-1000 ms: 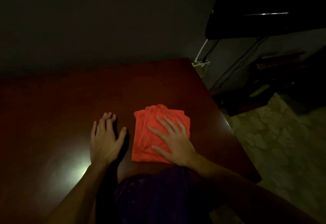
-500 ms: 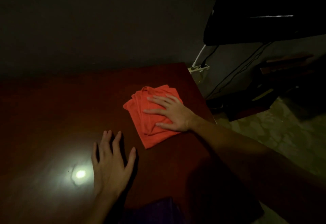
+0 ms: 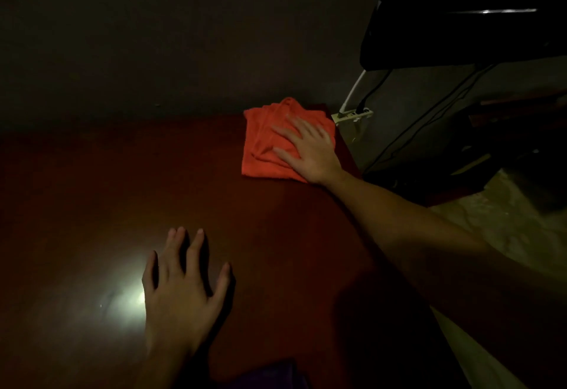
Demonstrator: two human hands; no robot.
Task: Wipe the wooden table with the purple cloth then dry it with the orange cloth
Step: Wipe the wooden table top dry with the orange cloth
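The folded orange cloth (image 3: 264, 140) lies at the far right corner of the dark wooden table (image 3: 276, 235). My right hand (image 3: 306, 149) presses flat on the cloth's right half, fingers spread, arm stretched out. My left hand (image 3: 181, 287) rests palm down on the bare wood near me, fingers apart, holding nothing. A sliver of the purple cloth (image 3: 270, 376) shows at the bottom edge of the view, near the table's front.
A wall runs along the table's far edge. To the right, off the table, hang a white power strip (image 3: 352, 114) and cables below a dark screen (image 3: 460, 14). The table's right edge drops to a pale floor (image 3: 521, 235). A lamp glare (image 3: 125, 299) shines on the wood.
My right hand has pushed the orange cloth away from me, from the near middle to the far right corner. My left hand stayed flat on the wood.
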